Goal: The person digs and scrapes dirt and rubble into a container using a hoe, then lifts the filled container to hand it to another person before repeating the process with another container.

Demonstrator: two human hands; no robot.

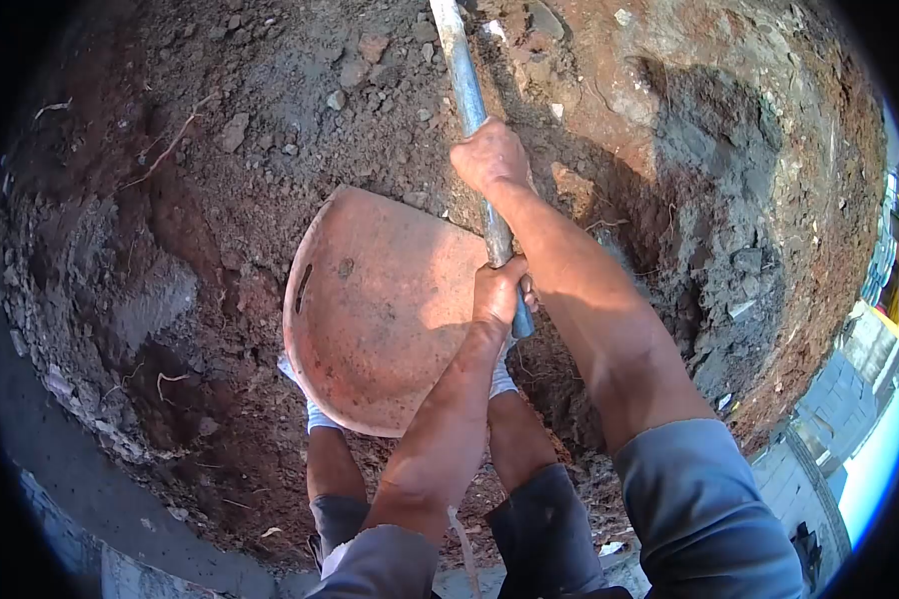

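Both of my hands grip one long bluish-grey pole (461,80), worn and dirt-smeared, which runs up out of the top of the view. Its far end is out of sight. My right hand (491,157) is wrapped around it higher up. Lower down, near the butt end, my left hand (499,292) is closed round it. A reddish-orange plastic scoop pan (390,290) with a slot handle in its left rim lies on the soil in front of my legs. Dust coats its inside, and my left forearm covers part of its right side.
Loose dark soil with stones (337,101) and thin roots (175,140) surrounds the pan. An earth bank (809,200) rises at the right. Grey paving blocks (834,409) show at the right edge, and a grey concrete edge (120,509) curves along the lower left.
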